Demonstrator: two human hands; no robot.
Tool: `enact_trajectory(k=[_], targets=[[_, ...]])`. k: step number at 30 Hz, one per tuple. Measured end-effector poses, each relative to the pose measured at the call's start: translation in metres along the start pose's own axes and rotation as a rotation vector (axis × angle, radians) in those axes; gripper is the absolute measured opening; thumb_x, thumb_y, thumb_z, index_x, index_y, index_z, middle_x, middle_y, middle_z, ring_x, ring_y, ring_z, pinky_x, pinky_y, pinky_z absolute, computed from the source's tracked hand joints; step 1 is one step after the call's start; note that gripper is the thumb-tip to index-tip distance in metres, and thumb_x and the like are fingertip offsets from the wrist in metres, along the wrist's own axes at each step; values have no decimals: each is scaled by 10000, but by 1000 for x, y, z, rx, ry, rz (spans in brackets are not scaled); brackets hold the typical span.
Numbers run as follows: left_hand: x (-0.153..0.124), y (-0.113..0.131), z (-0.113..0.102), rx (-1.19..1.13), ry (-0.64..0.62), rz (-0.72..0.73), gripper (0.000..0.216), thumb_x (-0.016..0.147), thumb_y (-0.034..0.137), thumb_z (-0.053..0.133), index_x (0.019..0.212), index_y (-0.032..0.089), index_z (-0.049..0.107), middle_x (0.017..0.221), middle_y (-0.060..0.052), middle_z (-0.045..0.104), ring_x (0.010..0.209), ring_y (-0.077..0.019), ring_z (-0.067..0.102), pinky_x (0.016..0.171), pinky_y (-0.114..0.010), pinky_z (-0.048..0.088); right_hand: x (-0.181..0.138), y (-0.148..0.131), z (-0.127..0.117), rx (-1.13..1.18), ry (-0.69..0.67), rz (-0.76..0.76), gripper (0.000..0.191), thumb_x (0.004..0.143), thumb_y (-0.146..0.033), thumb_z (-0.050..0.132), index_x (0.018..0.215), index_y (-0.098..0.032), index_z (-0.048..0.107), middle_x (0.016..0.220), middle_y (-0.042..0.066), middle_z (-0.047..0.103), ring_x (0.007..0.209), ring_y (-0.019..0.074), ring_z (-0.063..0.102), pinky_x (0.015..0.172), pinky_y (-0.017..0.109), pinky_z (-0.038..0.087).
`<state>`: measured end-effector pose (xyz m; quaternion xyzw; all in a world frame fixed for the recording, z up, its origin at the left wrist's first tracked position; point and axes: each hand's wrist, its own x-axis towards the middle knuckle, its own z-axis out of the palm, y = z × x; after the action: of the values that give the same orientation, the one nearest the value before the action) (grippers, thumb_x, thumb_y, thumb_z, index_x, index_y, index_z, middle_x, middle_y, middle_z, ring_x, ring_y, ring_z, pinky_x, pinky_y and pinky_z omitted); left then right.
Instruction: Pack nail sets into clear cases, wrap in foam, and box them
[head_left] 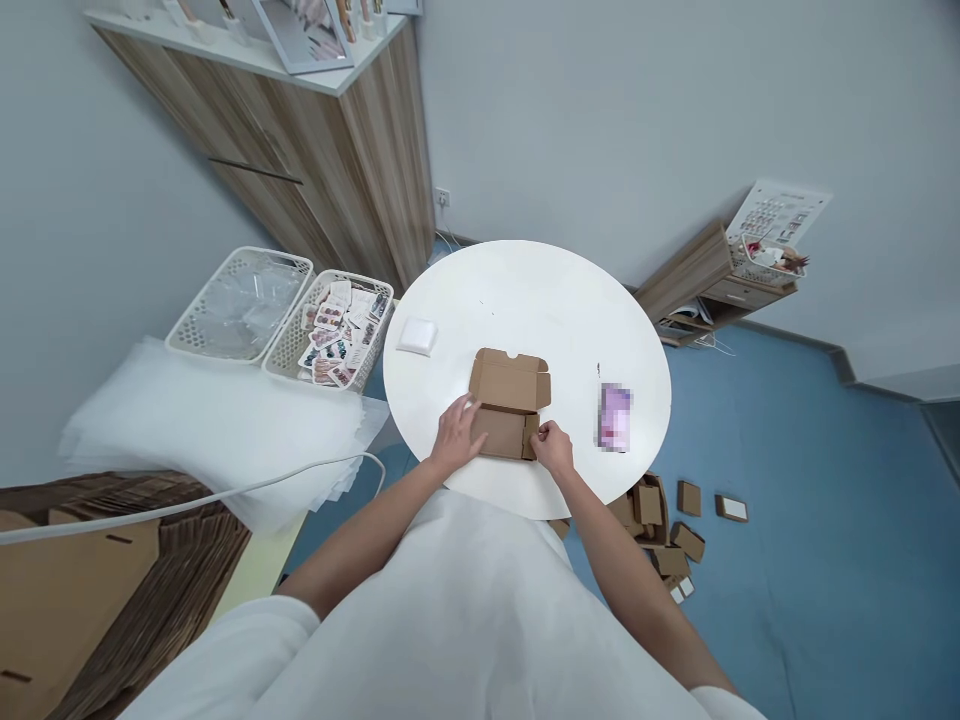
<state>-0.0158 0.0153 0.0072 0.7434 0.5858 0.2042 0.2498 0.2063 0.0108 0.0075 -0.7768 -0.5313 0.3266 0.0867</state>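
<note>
An unfolded-lid cardboard box lies on the round white table close to my body. Its lid stands back, away from me, with side flaps showing. My left hand holds the left end of the box, thumb reaching inside and fingers along the outer side. At the opposite end, my right hand pinches the right side flap; its fingertips are partly hidden. A small white packet lies beyond my left hand. Right of the box sits a blurred purple object.
To the left are a basket of clear bags, a basket of nail sets, stacked white sheets and flat cardboard. Small boxes lie on the floor at right. A wooden cabinet stands behind.
</note>
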Motion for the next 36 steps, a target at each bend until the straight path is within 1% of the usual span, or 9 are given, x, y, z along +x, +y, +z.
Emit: enact_trajectory(k=[2, 4, 5, 7, 10, 14, 21, 26, 36], targets=[[-6, -6, 4, -103, 43, -177, 529, 741, 302, 541, 1232, 170, 395, 1234, -135, 455, 1116, -247, 458, 924, -380, 368, 0, -1, 2, -10, 11, -3, 145, 689, -231, 451, 831, -222, 482, 696, 11, 618, 662, 187, 578, 566, 280, 407], [-10, -12, 8, -225, 8, -306, 455, 739, 289, 538, 1165, 158, 449, 1071, -102, 554, 896, -186, 570, 824, -325, 443, 1, -1, 3, -9, 11, -1, 142, 682, -217, 450, 822, -223, 471, 683, 11, 610, 643, 185, 568, 553, 275, 395], [-11, -14, 10, -278, -24, -348, 408, 737, 281, 538, 1122, 158, 480, 991, -80, 584, 803, -159, 586, 781, -301, 462, 1, -1, 4, -7, 11, 0, 137, 678, -212, 450, 813, -223, 465, 675, 10, 606, 633, 183, 563, 547, 273, 388], [-12, -17, 15, -354, -68, -395, 326, 727, 262, 547, 1038, 164, 529, 878, -45, 610, 706, -129, 586, 729, -270, 476, 2, -1, 4, -2, 14, 0, 123, 671, -206, 454, 793, -225, 452, 663, 7, 596, 618, 178, 550, 534, 265, 372], [-13, -18, 20, -427, -70, -397, 279, 705, 257, 567, 969, 167, 556, 821, -28, 617, 673, -119, 582, 701, -258, 480, 3, 1, 4, 4, 23, 9, 117, 659, -201, 466, 766, -224, 425, 650, -3, 577, 601, 165, 532, 520, 250, 344], [-12, -17, 23, -465, -63, -383, 270, 687, 261, 578, 940, 167, 565, 798, -22, 617, 645, -114, 577, 681, -260, 482, 4, 5, 3, -4, 43, 19, 129, 647, -192, 474, 733, -223, 384, 605, -25, 536, 580, 148, 503, 517, 236, 314], [-10, -17, 24, -460, -65, -366, 280, 688, 257, 580, 950, 160, 562, 800, -25, 611, 644, -112, 573, 681, -263, 481, 6, 10, 5, 15, 60, 1, 153, 640, -173, 472, 703, -226, 343, 605, -32, 506, 544, 130, 456, 496, 228, 288], [-12, -17, 24, -474, -67, -356, 270, 691, 264, 579, 937, 153, 562, 776, -24, 609, 641, -113, 568, 681, -265, 482, 7, 11, 6, 15, 60, -7, 154, 640, -172, 460, 699, -229, 329, 601, -35, 494, 530, 128, 432, 487, 229, 279], [-12, -18, 25, -458, -96, -357, 281, 696, 283, 583, 943, 152, 566, 796, -30, 614, 652, -115, 575, 684, -261, 479, 7, 12, 7, -4, 75, -11, 157, 640, -159, 451, 693, -230, 321, 586, -41, 471, 517, 125, 413, 487, 227, 275]])
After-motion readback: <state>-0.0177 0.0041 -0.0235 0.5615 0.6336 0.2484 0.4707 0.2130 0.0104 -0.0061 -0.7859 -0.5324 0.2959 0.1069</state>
